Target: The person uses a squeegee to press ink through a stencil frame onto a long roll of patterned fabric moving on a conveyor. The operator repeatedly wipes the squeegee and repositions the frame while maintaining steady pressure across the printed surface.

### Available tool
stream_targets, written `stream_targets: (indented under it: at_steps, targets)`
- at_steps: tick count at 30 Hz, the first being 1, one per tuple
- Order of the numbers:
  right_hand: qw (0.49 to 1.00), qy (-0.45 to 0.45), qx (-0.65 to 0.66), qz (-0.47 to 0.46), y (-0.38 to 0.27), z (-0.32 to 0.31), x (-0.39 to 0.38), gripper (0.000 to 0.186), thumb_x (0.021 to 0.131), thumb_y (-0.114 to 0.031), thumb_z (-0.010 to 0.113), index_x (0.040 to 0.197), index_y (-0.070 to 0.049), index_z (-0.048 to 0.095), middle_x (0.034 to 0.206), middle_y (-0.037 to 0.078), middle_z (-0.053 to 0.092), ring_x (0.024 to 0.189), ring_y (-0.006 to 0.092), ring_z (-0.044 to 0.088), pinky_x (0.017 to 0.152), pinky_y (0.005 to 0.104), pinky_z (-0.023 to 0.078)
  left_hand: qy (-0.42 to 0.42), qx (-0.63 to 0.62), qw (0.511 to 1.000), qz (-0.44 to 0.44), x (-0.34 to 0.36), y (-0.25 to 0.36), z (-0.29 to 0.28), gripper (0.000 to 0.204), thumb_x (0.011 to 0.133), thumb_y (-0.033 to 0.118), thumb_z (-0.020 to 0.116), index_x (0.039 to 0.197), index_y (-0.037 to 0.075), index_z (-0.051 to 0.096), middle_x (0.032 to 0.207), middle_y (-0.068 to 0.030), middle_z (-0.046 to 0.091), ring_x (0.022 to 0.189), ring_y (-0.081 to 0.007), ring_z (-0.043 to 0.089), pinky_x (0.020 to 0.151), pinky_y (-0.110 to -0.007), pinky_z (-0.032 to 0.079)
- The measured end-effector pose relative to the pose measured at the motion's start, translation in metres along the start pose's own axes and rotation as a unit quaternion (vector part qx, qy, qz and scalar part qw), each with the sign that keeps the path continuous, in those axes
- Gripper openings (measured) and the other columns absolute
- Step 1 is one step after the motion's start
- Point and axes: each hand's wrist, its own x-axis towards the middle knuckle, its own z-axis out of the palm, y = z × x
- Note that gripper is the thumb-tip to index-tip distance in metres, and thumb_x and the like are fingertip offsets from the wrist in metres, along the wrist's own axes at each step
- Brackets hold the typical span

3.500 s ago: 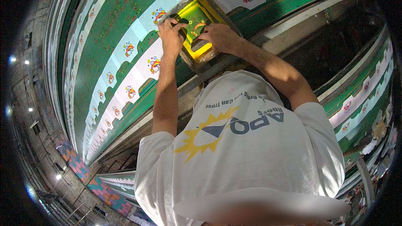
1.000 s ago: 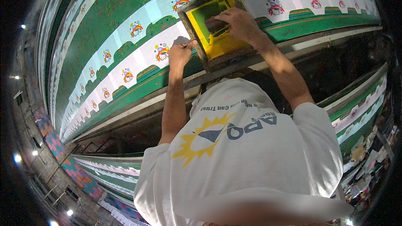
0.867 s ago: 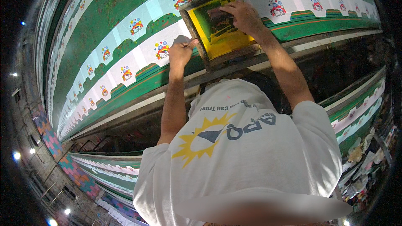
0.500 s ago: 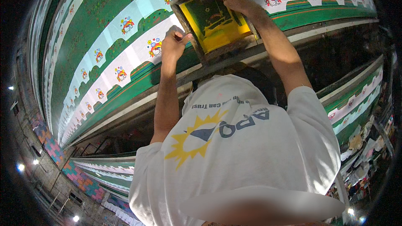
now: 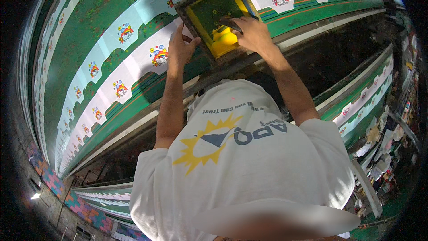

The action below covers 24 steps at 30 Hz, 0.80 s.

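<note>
A wooden-framed printing screen lies across the white fabric strip, with yellow ink pooled in its near part. Inside the frame, my right hand is closed on a dark squeegee, which is partly hidden under the fingers. My left hand is at the frame's left side, index finger and thumb apart, the fingertips close to the wood. Whether they touch it I cannot tell. Beside that hand, a colourful rainbow-and-cartoon print shows on the white fabric strip.
The long green table carries several fabric strips with repeated prints. Its pale rail runs along the near edge. Another green printing table stands at the right, with a heap of cloth scraps beyond it.
My right hand has come from the screen's far edge toward its near part with the squeegee. Yellow ink now gathers there. My left hand's index finger and thumb have spread apart.
</note>
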Motion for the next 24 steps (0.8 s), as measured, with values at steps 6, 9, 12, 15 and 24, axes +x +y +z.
stream_targets:
  at_steps: [6, 9, 12, 15, 24]
  targets:
    - [0.986, -0.067, -0.009, -0.150, -0.010, -0.001, 0.006, 0.043, 0.090, -0.015, 0.076, 0.133, -0.018, 0.077, 0.128, 0.012, 0.077, 0.120, 0.0344, 0.072, 0.100, 0.0482, 0.061, -0.008, -0.003, 0.999, 0.036, 0.000, -0.009, 0.003, 0.096, 0.090, 0.032, 0.090, 0.170, 0.008, 0.042, 0.095, -0.0151, 0.079, 0.090, -0.0292, 0.076, 0.086, -0.044, 0.059]
    - [0.971, -0.131, 0.008, -0.201, 0.001, -0.012, 0.004, 0.048, 0.090, -0.008, 0.075, 0.136, -0.019, 0.077, 0.134, 0.012, 0.076, 0.127, 0.0338, 0.070, 0.107, 0.0481, 0.059, -0.012, -0.009, 1.000, 0.017, 0.004, -0.012, 0.007, 0.093, 0.091, 0.036, 0.090, 0.169, 0.012, 0.045, 0.094, -0.0145, 0.079, 0.089, -0.0295, 0.077, 0.087, -0.045, 0.060]
    - [0.961, -0.173, -0.006, -0.214, 0.016, -0.022, 0.026, 0.053, 0.088, 0.000, 0.072, 0.137, -0.019, 0.077, 0.136, 0.011, 0.076, 0.128, 0.0350, 0.069, 0.109, 0.0483, 0.058, -0.012, -0.021, 1.000, 0.005, 0.000, -0.017, 0.009, 0.087, 0.091, 0.038, 0.089, 0.165, 0.014, 0.052, 0.097, -0.0150, 0.080, 0.091, -0.0303, 0.078, 0.087, -0.045, 0.060]
    - [0.964, -0.137, -0.012, -0.226, 0.026, -0.023, 0.062, 0.054, 0.089, 0.002, 0.071, 0.137, -0.020, 0.076, 0.132, 0.012, 0.077, 0.124, 0.0364, 0.071, 0.106, 0.0477, 0.059, 0.009, -0.040, 0.999, 0.019, -0.004, -0.021, 0.012, 0.081, 0.092, 0.041, 0.088, 0.161, 0.011, 0.057, 0.097, -0.0162, 0.081, 0.089, -0.0305, 0.079, 0.086, -0.044, 0.060]
    - [0.977, -0.119, 0.025, -0.175, 0.034, -0.015, 0.141, 0.040, 0.096, -0.005, 0.073, 0.135, -0.011, 0.073, 0.128, 0.019, 0.076, 0.120, 0.0402, 0.072, 0.104, 0.0500, 0.058, -0.002, -0.020, 0.999, 0.029, -0.009, -0.020, 0.012, 0.078, 0.098, 0.044, 0.082, 0.164, 0.013, 0.054, 0.094, -0.0176, 0.081, 0.083, -0.0327, 0.079, 0.079, -0.046, 0.061]
